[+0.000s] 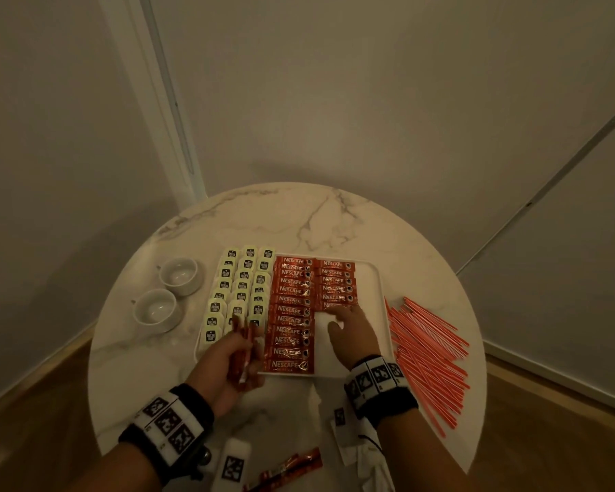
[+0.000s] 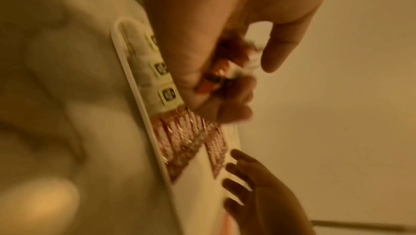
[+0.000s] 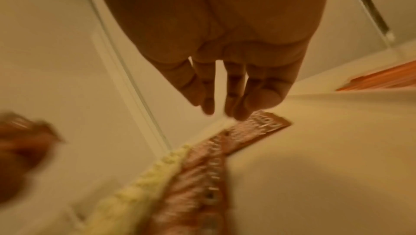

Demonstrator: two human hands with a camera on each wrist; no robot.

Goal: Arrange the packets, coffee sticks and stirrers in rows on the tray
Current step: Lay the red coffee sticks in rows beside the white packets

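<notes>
A white tray (image 1: 382, 296) on the round marble table holds rows of pale green packets (image 1: 240, 289) on its left and two columns of red coffee sticks (image 1: 292, 314). My left hand (image 1: 228, 353) grips a bunch of red coffee sticks (image 1: 244, 349) over the tray's near left corner; the left wrist view shows the same bunch (image 2: 216, 75) inside my curled fingers. My right hand (image 1: 348, 324) reaches over the right column with straight fingers, and its fingertips (image 3: 241, 114) touch the nearest stick (image 3: 265, 125) there. Red stirrers (image 1: 426, 353) lie loose on the table right of the tray.
Two white cups (image 1: 167, 289) stand left of the tray. A loose coffee stick (image 1: 292, 466) and white wrappers (image 1: 352, 435) lie at the table's near edge. Walls close in behind the table (image 1: 299, 214).
</notes>
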